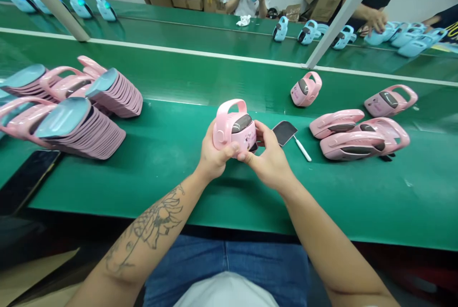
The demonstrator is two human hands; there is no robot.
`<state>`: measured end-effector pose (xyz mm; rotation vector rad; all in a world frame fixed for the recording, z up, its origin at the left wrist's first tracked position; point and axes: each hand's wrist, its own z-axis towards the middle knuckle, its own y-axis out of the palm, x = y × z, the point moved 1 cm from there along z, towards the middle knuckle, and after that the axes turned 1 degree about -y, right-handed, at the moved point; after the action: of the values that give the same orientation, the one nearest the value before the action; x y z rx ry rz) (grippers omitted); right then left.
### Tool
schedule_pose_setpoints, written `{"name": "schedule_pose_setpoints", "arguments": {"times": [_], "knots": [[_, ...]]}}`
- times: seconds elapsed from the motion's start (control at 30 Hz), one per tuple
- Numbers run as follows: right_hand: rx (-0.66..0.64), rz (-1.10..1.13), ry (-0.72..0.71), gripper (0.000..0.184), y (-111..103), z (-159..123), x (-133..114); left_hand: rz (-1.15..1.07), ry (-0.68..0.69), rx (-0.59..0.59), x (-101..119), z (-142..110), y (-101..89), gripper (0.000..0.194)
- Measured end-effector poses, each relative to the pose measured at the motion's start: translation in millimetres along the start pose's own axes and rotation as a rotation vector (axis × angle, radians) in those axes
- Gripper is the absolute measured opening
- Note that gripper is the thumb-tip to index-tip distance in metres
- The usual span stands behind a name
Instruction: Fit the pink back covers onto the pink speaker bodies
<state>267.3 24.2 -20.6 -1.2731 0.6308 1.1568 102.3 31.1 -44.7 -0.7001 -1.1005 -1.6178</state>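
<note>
Between both hands is a pink plastic case with a loop handle, a dark glossy window and small printed pictures. My left hand grips its left side, thumb across the lower front. On the other side, my right hand holds the lower right edge with thumb and fingers. The case is raised slightly above the green tabletop, and its underside is hidden. Just right of my right hand lies a dark, rounded flat piece, touching a small tool with a white handle.
Stacked pink panels and handled pink cases stand at left, near a black phone-like slab. More pink cases lie at right. Beyond a white rail and slanted post are blue cases and co-workers.
</note>
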Motion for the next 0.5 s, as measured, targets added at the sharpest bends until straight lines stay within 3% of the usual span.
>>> {"name": "schedule_pose_setpoints", "arguments": {"times": [0.23, 0.5], "knots": [[-0.097, 0.072, -0.037, 0.093, -5.1, 5.7, -4.1, 0.079, 0.075, 0.029, 5.1, -0.7, -1.4, 0.078], [-0.188, 0.057, 0.017, 0.093, -2.7, 29.7, -15.9, -0.084, -0.040, 0.035, 11.6, 3.8, -5.1, 0.087]]}}
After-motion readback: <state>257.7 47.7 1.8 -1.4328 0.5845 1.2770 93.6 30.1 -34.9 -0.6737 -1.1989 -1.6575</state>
